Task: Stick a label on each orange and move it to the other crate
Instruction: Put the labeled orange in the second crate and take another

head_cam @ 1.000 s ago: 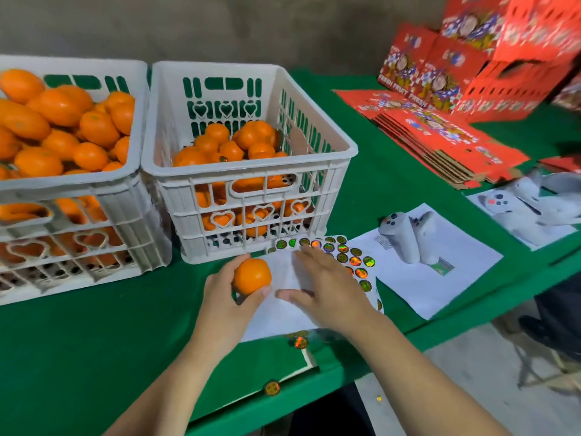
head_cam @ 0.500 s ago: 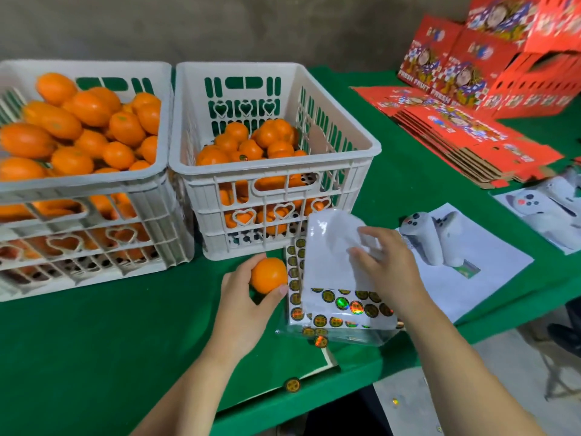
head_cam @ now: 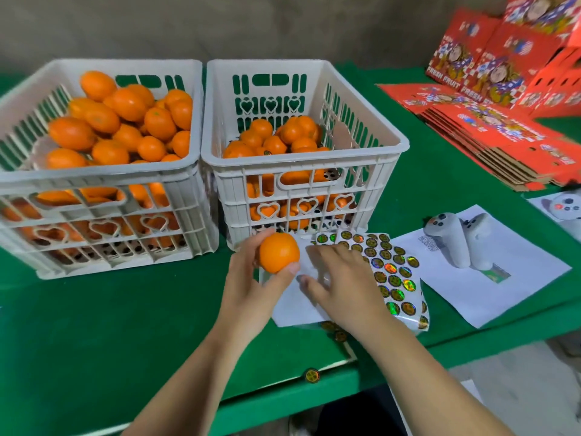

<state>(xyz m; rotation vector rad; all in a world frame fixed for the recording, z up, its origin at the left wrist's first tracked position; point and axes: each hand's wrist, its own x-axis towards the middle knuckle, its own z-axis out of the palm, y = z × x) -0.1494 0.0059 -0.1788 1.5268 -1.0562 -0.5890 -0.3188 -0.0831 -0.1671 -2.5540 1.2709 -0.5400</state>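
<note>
"FRESH FRUIT" reads on red cartons (head_cam: pixel 490 58). Left hand (head_cam: pixel 251 287) fingers curl round the orange (head_cam: pixel 279 252); right hand (head_cam: pixel 342 284), fingers spread, now presses flat the label sheet (head_cam: pixel 390 272) it lifted before.

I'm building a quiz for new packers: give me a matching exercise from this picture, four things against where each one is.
Things:
1. held orange
2. sticker sheet
3. two white controllers
4. flattened red cartons

Places:
A. on white paper, right of the stickers
B. in the left hand, in front of the right crate
C. stacked at the table's far right
D. under the right hand

Pairs: 1-B, 2-D, 3-A, 4-C
</note>
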